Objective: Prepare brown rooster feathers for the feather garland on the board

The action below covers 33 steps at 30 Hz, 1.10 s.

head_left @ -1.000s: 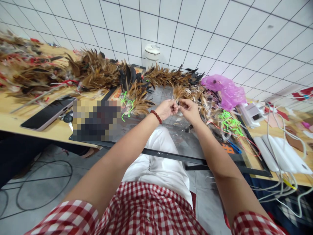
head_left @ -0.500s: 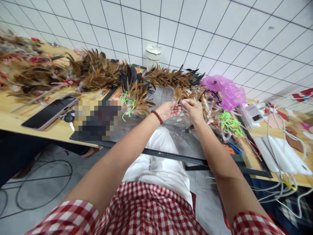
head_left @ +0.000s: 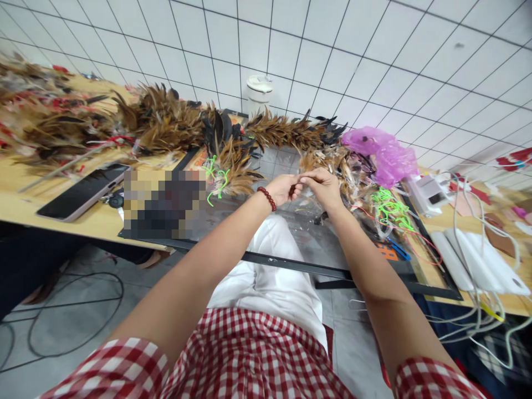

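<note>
The left hand [head_left: 286, 189] has curled to meet the right hand [head_left: 326, 189], fingers [head_left: 306, 180] pinched narrow, contents unclear, feathers [head_left: 312, 160] just beyond them, suggesting fine work.

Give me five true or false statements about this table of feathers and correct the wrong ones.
A dark red beaded bracelet circles the wrist of the left hand. True.
The translucent pink plastic bag lies left of the white lidded cup. False: it is right of the cup.
The right hand is close to the left hand. True.
The black-screened phone is in the right hand. False: it lies on the pale wooden table.
A row of brown feathers lies beyond both hands. True.
</note>
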Each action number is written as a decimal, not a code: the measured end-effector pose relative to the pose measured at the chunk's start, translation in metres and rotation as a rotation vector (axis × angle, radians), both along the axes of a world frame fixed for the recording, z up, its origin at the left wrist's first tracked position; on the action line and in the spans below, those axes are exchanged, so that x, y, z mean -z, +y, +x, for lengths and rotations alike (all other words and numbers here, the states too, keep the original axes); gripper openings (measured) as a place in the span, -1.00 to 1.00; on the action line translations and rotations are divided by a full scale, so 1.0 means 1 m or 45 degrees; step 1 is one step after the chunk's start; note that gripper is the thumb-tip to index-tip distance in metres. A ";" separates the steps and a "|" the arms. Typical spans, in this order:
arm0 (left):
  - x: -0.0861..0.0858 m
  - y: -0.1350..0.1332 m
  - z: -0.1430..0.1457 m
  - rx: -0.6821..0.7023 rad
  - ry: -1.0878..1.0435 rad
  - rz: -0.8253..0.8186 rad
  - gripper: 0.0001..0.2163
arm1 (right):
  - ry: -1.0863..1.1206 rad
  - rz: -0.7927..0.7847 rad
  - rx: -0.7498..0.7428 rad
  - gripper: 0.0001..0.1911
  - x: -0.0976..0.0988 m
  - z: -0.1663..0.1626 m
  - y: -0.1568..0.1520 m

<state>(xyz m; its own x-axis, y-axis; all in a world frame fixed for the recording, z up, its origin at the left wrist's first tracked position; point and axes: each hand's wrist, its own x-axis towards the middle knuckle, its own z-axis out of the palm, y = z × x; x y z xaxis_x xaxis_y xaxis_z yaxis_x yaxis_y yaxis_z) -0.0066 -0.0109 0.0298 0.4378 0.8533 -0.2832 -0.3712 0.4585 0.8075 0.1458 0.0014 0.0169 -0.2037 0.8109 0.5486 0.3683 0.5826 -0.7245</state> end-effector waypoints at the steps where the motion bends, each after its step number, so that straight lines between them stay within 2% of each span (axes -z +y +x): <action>1: -0.001 0.000 0.000 -0.004 0.006 0.025 -0.81 | -0.031 0.027 0.050 -0.77 0.000 0.001 0.001; 5: -0.001 -0.001 0.004 -0.186 0.191 0.177 -0.77 | -0.340 0.351 0.372 -0.58 -0.006 0.007 -0.005; 7: 0.001 0.000 0.006 -0.293 0.324 0.260 -0.76 | -0.662 0.528 0.357 -0.57 -0.012 0.007 -0.013; 9: 0.004 0.002 0.006 -0.370 0.499 0.393 -0.77 | -0.988 0.624 0.216 -0.51 -0.015 0.003 -0.020; 12: 0.006 0.005 0.005 -0.402 0.885 0.681 -0.83 | -1.260 0.639 0.103 -0.41 -0.013 -0.003 -0.025; 15: 0.005 0.006 0.002 -0.316 1.228 0.914 -0.81 | -1.351 0.582 0.177 -0.42 -0.009 -0.005 -0.022; 18: 0.001 0.006 -0.001 -0.212 1.441 1.044 -0.77 | -1.418 0.534 0.223 -0.50 -0.011 -0.002 -0.019; 20: 0.000 0.005 -0.003 -0.205 1.492 1.090 -0.76 | -1.446 0.504 0.238 -0.57 -0.014 0.000 -0.019; 23: 0.001 0.005 -0.003 -0.213 1.438 1.133 -0.76 | -1.434 0.436 0.291 -0.67 -0.018 0.001 -0.020; 25: 0.003 0.005 -0.001 -0.243 1.285 1.106 -0.76 | -1.338 0.373 0.341 -0.73 -0.017 0.000 -0.019; 30: 0.006 0.005 0.008 -0.418 0.415 0.727 -0.84 | -0.773 0.064 0.353 -0.79 -0.010 -0.002 -0.011; 33: 0.005 0.004 0.013 -0.472 0.084 0.644 -0.79 | -0.535 0.003 0.276 -0.80 -0.007 -0.005 -0.008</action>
